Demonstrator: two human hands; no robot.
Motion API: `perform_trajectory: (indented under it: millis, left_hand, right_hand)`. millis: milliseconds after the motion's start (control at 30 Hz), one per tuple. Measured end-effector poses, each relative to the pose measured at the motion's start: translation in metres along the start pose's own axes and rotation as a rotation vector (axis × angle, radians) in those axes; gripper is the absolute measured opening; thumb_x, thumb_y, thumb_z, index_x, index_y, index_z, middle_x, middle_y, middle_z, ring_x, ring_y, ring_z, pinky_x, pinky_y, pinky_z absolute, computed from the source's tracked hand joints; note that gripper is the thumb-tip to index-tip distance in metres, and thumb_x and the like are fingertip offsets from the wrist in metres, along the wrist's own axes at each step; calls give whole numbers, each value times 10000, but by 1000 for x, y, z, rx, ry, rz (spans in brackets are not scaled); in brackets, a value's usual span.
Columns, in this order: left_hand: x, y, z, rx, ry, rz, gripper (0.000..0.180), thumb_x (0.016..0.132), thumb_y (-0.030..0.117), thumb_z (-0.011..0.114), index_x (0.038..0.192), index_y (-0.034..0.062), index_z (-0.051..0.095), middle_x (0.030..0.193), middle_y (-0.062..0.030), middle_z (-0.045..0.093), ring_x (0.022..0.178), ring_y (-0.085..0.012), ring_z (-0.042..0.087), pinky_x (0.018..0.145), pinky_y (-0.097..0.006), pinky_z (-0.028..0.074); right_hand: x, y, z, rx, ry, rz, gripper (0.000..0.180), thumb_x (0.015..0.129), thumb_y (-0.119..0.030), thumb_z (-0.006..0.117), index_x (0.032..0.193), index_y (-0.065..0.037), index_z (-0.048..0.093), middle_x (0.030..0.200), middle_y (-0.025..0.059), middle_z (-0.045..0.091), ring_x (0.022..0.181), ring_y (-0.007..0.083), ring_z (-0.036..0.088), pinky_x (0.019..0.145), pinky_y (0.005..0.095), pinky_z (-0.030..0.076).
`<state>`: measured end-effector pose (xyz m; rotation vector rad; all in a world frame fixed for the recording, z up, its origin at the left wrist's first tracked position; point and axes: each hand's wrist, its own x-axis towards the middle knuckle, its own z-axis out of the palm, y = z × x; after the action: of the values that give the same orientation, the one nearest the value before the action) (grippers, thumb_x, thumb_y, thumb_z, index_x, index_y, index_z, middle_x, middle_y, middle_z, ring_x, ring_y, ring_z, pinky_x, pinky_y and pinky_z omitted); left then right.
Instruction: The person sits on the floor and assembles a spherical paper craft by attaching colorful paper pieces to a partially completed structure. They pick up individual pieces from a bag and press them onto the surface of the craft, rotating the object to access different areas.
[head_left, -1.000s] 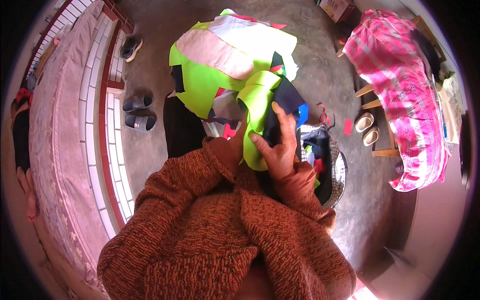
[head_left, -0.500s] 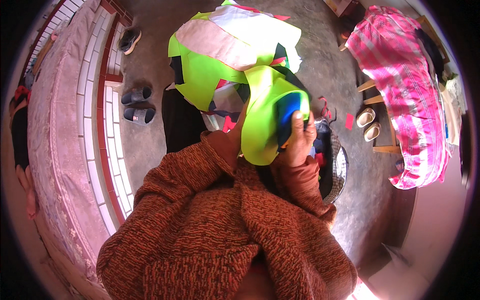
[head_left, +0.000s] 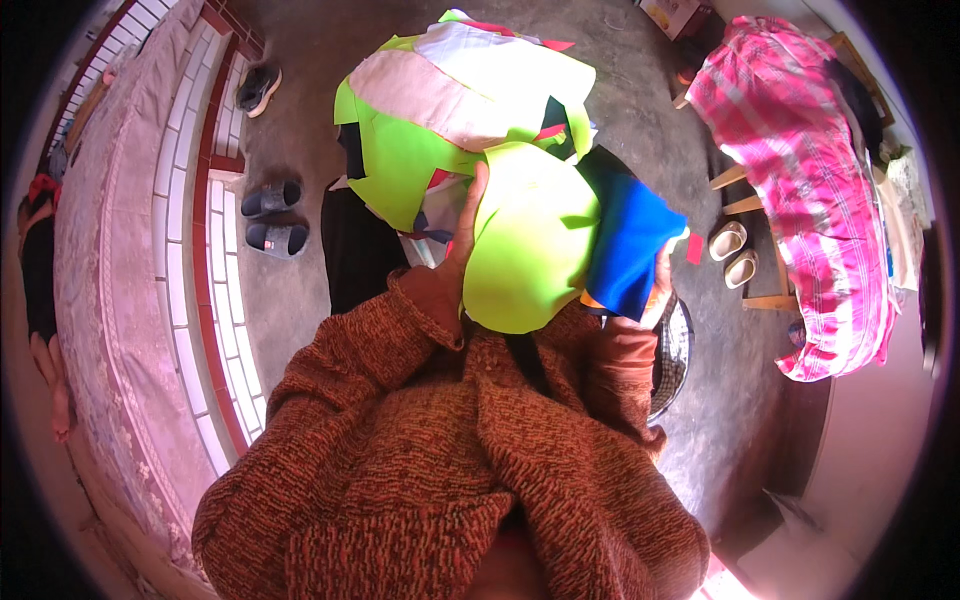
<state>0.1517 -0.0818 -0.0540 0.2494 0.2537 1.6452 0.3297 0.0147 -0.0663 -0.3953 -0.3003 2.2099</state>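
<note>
My left hand (head_left: 462,240) is closed on the left edge of a neon yellow-green cloth piece (head_left: 530,235), its thumb up along the side. To the right, my right hand (head_left: 657,298) grips a bright blue cloth piece (head_left: 632,245), with most of its fingers hidden behind the fabric. A thin orange edge shows under the blue cloth, beside the yellow-green one. Just beyond my hands lies a large heap of cloth pieces (head_left: 400,150), mostly yellow-green, with white, pale pink, red and dark ones.
A checked bag or basket (head_left: 682,350) stands by my right forearm. Grey slippers (head_left: 275,238) and a dark shoe (head_left: 259,90) lie at left. Cream clogs (head_left: 735,250) sit near a wooden-legged seat under a pink plaid cloth (head_left: 780,180). A red scrap (head_left: 695,249) is on the floor.
My right hand has moved right and slightly down, drawing the blue cloth out from the fold of the yellow-green piece. The yellow-green piece now lies flatter, facing up.
</note>
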Motion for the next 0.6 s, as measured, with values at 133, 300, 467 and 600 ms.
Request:
perform_trajectory:
  millis: [133,300,467,600]
  left_hand:
    - [-8,-8,21,14,137,3,731,870,645,406,1329,76,410,1253,-125,525,1089,-261,552,916,-397,467]
    - [-11,-22,2,176,180,-144,602,884,442,538,1339,77,391,1219,-109,536,1064,-231,561,898,-371,477]
    - [-2,-39,-11,558,155,-119,667,805,44,567,1409,79,289,1243,-84,506,1093,-186,534,924,-316,445]
    - [2,-43,-22,660,141,-81,799,708,-93,475,1447,88,233,1314,-83,468,1170,-179,498,963,-294,417]
  right_hand:
    - [8,-5,-25,-28,-18,-60,537,931,-345,516,1341,-21,391,1312,153,494,1165,282,512,1042,426,373]
    - [9,2,-35,-84,6,-41,569,927,-349,522,1350,3,376,1324,162,480,1194,290,482,1055,428,349]
    - [12,8,-45,-2,100,-27,540,938,-333,504,1339,11,392,1329,160,477,1191,293,483,1061,428,331]
    - [14,4,-45,138,-185,30,485,954,-313,464,1325,-3,417,1328,153,482,1194,292,484,1059,434,338]
